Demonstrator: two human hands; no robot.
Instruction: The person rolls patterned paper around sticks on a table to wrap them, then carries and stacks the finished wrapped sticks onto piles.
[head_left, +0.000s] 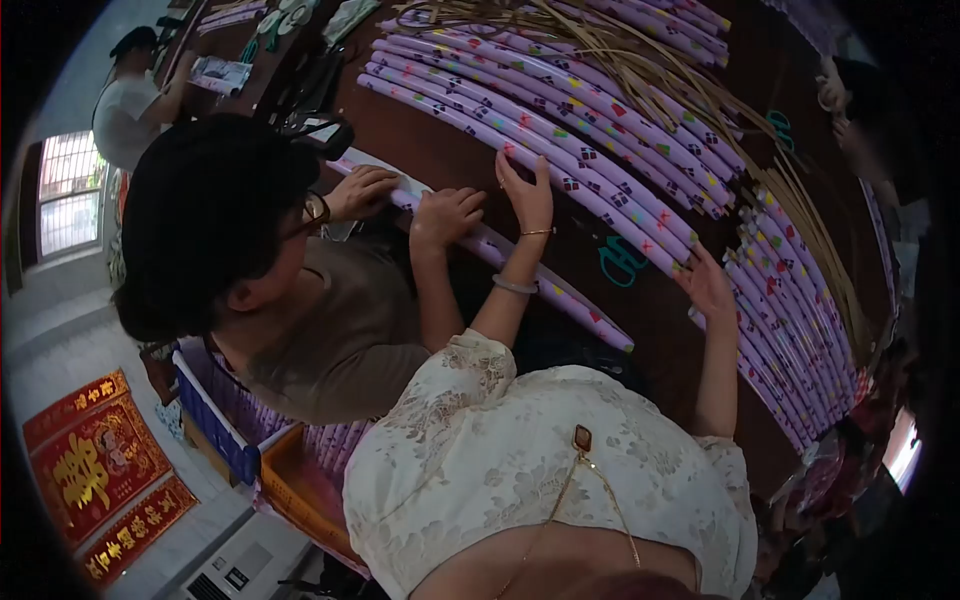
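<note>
A row of long, glossy purple tubes [590,160] with red, yellow and dark printed patterns lies across the dark table. At the near edge of this row, my left hand [525,195] touches the closest tube with fingers and thumb spread apart. My right hand [706,285] rests its extended fingers against the right end of that same tube. Neither hand visibly wraps around a tube. Between my hands, a teal looped cord [622,260] lies on the table. Closer to me, a separate purple tube [580,305] is under the hands of a co-worker [452,215] on my left.
Tan flat strips [640,70] lie over the tubes at the back. Another tube stack [790,320] stands at right. A blue crate [215,420] and an orange crate [285,470] are at lower left, with tubes beside them. Another person [135,105] works at far left.
</note>
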